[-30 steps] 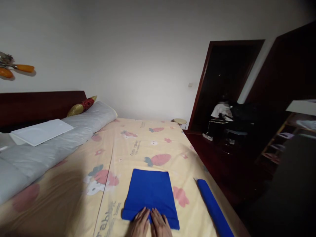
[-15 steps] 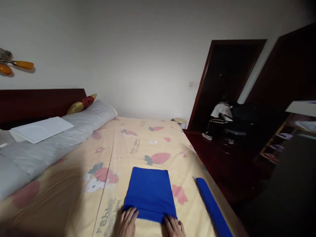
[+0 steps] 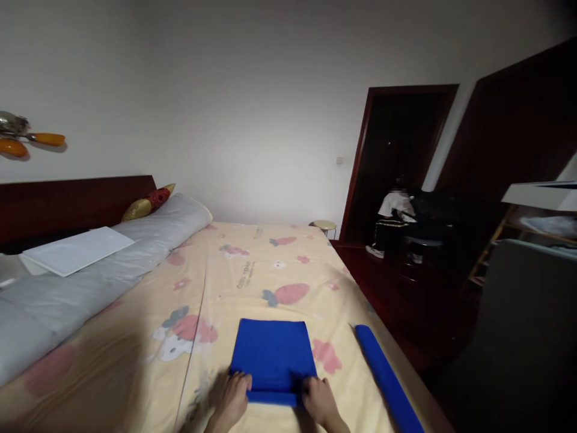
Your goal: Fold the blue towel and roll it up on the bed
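Note:
A folded blue cloth (image 3: pixel 272 355) lies flat on the yellow patterned bed sheet (image 3: pixel 252 270) near the bed's front edge. Its near edge is turned up into a thick fold or roll. My left hand (image 3: pixel 229 400) grips the left end of that fold, and my right hand (image 3: pixel 321 402) grips the right end. A second blue cloth, rolled into a long tube (image 3: pixel 386 381), lies to the right near the bed's right edge, apart from both hands.
A long grey pillow (image 3: pixel 90 270) with a white flat board (image 3: pixel 76 249) on it lines the dark headboard on the left. A small person (image 3: pixel 393 221) sits by a dark doorway at the back right. A grey chair back (image 3: pixel 523 325) stands at the right.
My hands moved from the middle of the cloth's near edge out to its two corners, then turned that edge over away from me. The visible cloth is shorter now.

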A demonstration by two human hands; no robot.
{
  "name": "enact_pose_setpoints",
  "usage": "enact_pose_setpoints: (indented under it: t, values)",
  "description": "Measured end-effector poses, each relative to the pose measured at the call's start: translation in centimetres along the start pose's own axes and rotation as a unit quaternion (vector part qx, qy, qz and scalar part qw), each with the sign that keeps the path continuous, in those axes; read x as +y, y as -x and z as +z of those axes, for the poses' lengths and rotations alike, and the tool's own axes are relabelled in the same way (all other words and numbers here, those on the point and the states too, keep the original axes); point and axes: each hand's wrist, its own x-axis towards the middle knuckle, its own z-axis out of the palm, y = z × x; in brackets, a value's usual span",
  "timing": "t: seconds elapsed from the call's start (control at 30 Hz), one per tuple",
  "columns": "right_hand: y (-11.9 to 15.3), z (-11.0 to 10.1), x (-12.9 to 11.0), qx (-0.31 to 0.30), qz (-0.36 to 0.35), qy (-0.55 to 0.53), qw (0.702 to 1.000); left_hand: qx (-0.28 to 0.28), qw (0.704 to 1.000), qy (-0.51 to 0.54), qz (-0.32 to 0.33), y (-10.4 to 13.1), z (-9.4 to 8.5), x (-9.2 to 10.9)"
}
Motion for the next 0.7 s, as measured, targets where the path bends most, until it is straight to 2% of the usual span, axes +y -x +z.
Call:
enact_pose_setpoints:
  t: [0.1,0.17,0.23,0.33,0.4,0.47,0.53,0.63,0.7]
  values:
    - [1.0,1.4,0.4,-0.009,0.012,0.001,1.000,-0.028,0.999,-0.006,-0.033,0.9,0.9,-0.1]
    - [1.7,2.4,-0.1,0.003,0.010,0.007,1.000,-0.030,0.998,-0.005,-0.052,1.2,2.4,0.4]
    - [2.0,3.7,-1.7,0.042,-0.005,0.000,0.999,-0.007,0.998,0.007,-0.058,1.1,4.5,1.4]
    - [1.8,6.2,-4.9,0.123,-0.047,-0.053,0.990,0.045,0.998,0.038,-0.006,0.1,7.8,3.3]
    - [1.6,7.8,-5.9,0.165,-0.085,-0.081,0.979,0.102,0.992,0.047,0.054,-0.5,9.5,3.4]
    - [1.7,8.7,-4.7,0.188,-0.128,-0.086,0.970,0.189,0.976,0.041,0.103,-0.7,10.4,1.9]
    - [2.3,8.5,-1.4,0.211,-0.179,-0.061,0.959,0.281,0.951,0.022,0.125,-0.3,10.6,-1.1]
    - [3.6,7.3,3.9,0.270,-0.226,0.009,0.936,0.374,0.922,-0.016,0.100,0.7,10.2,-5.8]
    - [4.1,6.7,5.1,0.314,-0.217,0.049,0.923,0.417,0.906,-0.038,0.063,1.1,10.1,-6.7]
